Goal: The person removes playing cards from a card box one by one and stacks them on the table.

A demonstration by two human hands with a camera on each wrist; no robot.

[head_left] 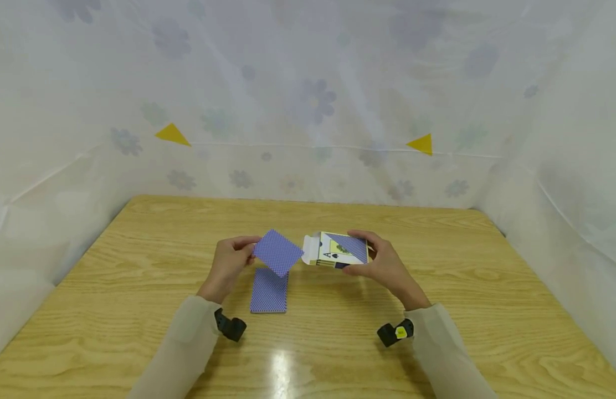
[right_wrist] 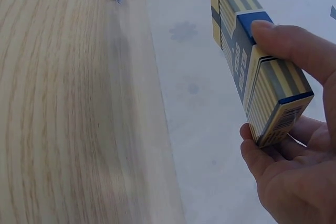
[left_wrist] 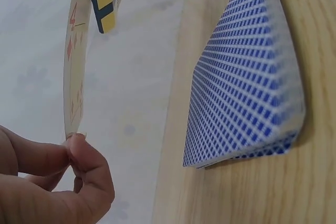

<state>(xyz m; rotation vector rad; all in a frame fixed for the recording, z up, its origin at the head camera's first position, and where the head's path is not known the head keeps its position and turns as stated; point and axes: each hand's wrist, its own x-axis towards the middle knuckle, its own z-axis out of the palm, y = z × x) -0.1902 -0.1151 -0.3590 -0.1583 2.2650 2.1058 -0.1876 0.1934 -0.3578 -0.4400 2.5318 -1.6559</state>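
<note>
Head view: hands raised (card [head_left: 277, 252] pinched)

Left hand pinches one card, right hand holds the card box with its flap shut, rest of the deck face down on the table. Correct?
Not quite: the box has its flap open, not shut; the head view shows the white flap sticking out toward the card. The rest holds: the left hand pinches one card, the right hand holds the box, and the deck lies face down on the table.
</note>
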